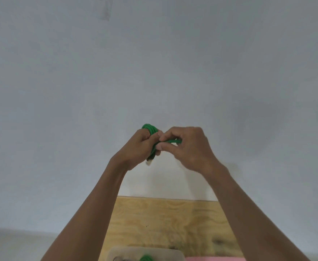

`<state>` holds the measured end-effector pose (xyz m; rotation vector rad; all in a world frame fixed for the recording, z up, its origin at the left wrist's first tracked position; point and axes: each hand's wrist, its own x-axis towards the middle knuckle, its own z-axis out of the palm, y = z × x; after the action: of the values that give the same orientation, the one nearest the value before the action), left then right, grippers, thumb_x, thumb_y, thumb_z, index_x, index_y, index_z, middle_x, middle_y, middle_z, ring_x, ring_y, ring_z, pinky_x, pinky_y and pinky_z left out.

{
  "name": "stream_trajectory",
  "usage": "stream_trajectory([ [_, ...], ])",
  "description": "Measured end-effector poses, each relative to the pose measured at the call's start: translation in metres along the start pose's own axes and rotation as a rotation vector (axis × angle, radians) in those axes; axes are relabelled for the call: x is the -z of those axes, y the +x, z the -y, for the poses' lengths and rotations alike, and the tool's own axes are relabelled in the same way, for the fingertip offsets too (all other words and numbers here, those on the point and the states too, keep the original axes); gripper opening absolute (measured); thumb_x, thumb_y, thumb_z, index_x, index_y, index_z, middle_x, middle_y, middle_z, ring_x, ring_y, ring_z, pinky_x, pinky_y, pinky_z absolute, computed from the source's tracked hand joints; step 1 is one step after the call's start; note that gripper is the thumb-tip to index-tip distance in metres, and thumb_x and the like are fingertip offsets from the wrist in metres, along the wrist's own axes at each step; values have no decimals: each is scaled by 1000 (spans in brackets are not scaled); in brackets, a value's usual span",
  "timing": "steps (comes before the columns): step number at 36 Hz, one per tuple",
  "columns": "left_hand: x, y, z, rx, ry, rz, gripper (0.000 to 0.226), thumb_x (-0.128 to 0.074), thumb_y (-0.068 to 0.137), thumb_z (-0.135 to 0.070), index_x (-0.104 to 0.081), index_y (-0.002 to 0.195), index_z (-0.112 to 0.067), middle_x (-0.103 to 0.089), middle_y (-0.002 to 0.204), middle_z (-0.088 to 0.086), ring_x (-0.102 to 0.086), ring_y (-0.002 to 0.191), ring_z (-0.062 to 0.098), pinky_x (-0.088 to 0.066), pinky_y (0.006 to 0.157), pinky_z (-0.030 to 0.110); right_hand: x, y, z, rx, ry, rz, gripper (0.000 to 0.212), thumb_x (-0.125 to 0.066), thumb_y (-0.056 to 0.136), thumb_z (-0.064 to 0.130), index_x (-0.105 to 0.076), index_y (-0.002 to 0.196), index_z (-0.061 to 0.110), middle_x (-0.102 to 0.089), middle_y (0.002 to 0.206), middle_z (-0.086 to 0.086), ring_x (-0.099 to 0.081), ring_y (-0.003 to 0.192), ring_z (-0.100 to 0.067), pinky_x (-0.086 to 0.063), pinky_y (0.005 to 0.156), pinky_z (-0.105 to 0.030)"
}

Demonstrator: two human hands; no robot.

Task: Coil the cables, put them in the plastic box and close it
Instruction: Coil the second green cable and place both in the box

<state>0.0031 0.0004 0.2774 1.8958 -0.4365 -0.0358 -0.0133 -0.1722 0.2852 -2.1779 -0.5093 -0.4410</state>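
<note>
You have one green cable up in front of you, held in the air against the pale wall, well above the wooden table. It is already wound into a small bundle of several loops, too tightly packed to count. One pale connector hangs out of the bundle at its 6 o'clock.

Your left hand grasps the bundle: the fingers are curled tight round the loops, with the top of the coil showing above your knuckles at 12 o'clock. Your right hand sits at 3 o'clock of the bundle, touching it. Its thumb and forefinger pinch one short free stretch of the same cable, which runs sideways from the coil toward your right palm. Neither hand is released; both are closed on the cable.

At the bottom edge, at 6 o'clock of the view, you can see one clear plastic box resting on the table. One second green cable lies inside it, beside some grey item too cropped to identify. Just at the box's 3 o'clock lies one pink thing, mostly cut off by the frame.
</note>
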Motion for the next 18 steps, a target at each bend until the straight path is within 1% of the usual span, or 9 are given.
stream_trajectory([
  [2,-4,-5,0,81,-152,64,56,-38,107,-40,-61,70,-5,-56,67,14,-52,63,26,-44,68,43,12,9,1,36,2,9,22,-85,67,44,-75,80,30,-72,76,22,-68,76,-5,-55,78,-37],
  [4,-10,-10,-5,141,-246,116,63,-27,105,-53,-57,73,-9,-54,63,9,-49,59,22,-45,64,36,20,19,0,90,94,53,24,-87,63,41,-76,77,25,-73,73,15,-66,68,-4,-54,69,-33],
  [6,-16,-15,-11,177,-340,145,68,-21,101,-62,-54,76,-8,-46,57,7,-42,52,20,-42,57,32,25,27,-2,128,232,83,22,-91,65,27,-78,77,14,-73,71,8,-61,61,-3,-50,62,-24],
  [8,-21,-19,-17,201,-453,174,69,-22,99,-65,-52,73,-9,-38,55,6,-35,49,20,-37,54,32,29,36,-6,124,402,94,20,-90,66,14,-77,79,5,-74,73,-3,-65,63,-10,-54,64,-25],
  [10,-26,-22,-24,208,-549,204,67,-25,98,-65,-50,71,-9,-35,53,4,-31,48,19,-35,52,30,27,42,-16,68,587,126,22,-88,67,11,-75,82,2,-73,76,-9,-68,70,-19,-58,71,-30],
  [11,-30,-23,-28,206,-598,223,66,-26,99,-64,-50,70,-10,-34,52,3,-30,48,18,-35,52,30,23,44,-23,27,663,142,22,-87,67,15,-75,82,4,-73,76,-8,-67,71,-20,-56,71,-30],
  [14,-38,-22,-35,167,-728,290,60,-31,100,-60,-51,71,-11,-36,52,1,-32,46,16,-36,52,29,7,39,-32,-75,903,163,20,-82,70,29,-76,79,12,-69,74,-6,-55,71,-27,-47,66,-29],
  [16,-41,-21,-38,113,-783,322,52,-36,102,-52,-54,72,-12,-39,54,1,-37,46,15,-40,53,29,0,29,-31,-185,993,163,14,-72,84,24,-71,80,11,-68,66,-2,-61,62,-23,-52,60,-26],
  [18,-43,-18,-40,53,-803,308,43,-42,102,-42,-56,75,-11,-42,56,2,-42,47,15,-43,54,29,-12,16,-29,-348,1029,255,23,-51,100,18,-60,79,14,-63,52,6,-59,45,-10,-49,46,-20],
])
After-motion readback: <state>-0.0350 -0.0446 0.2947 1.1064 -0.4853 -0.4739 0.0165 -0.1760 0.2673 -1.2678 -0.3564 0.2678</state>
